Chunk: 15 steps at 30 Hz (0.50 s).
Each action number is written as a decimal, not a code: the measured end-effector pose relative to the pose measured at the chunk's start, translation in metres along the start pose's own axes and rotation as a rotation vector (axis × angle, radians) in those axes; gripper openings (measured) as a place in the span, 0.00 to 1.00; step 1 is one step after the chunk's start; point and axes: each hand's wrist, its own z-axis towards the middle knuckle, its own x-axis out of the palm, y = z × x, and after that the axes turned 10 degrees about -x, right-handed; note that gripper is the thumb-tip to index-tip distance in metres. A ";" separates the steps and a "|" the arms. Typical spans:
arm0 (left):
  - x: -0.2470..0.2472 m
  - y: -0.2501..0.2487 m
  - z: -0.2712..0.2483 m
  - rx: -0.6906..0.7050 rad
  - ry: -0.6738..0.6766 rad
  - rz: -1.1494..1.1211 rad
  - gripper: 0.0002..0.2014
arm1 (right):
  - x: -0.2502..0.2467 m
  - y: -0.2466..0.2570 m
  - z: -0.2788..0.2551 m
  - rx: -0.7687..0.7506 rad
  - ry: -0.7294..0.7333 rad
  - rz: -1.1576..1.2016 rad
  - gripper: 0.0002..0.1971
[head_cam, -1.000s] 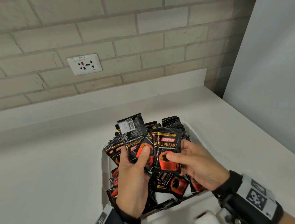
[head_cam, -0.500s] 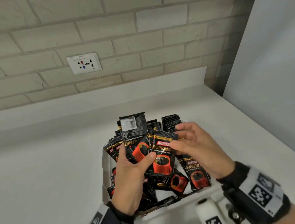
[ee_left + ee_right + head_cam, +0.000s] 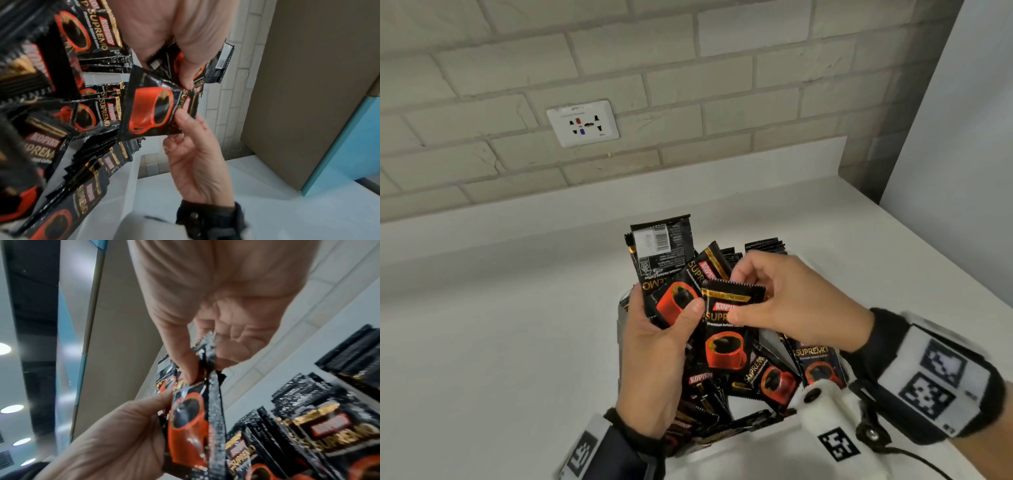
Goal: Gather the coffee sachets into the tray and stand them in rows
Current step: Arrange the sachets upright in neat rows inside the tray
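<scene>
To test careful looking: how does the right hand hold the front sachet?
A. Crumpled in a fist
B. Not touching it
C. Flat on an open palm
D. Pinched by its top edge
D: the right hand pinches the front sachet by its top edge between thumb and fingers.

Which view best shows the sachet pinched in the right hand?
The head view: the pinched sachet faces the camera, label readable, right hand gripping its top. The left wrist view shows it sideways; the right wrist view shows it nearly edge-on and blurred.
</scene>
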 end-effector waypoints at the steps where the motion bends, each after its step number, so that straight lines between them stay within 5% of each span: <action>1: 0.000 -0.002 0.001 0.019 -0.015 0.013 0.20 | 0.000 0.004 0.004 -0.012 0.012 0.000 0.14; 5: -0.008 -0.017 0.009 0.109 -0.063 0.015 0.20 | -0.009 0.015 0.020 -0.013 0.087 0.015 0.14; 10: -0.040 -0.051 0.025 0.240 -0.115 -0.068 0.28 | -0.033 0.018 0.045 -0.043 -0.024 0.083 0.17; 15: -0.070 -0.060 0.035 0.231 -0.195 -0.069 0.24 | -0.021 0.023 0.069 -0.081 0.110 -0.214 0.12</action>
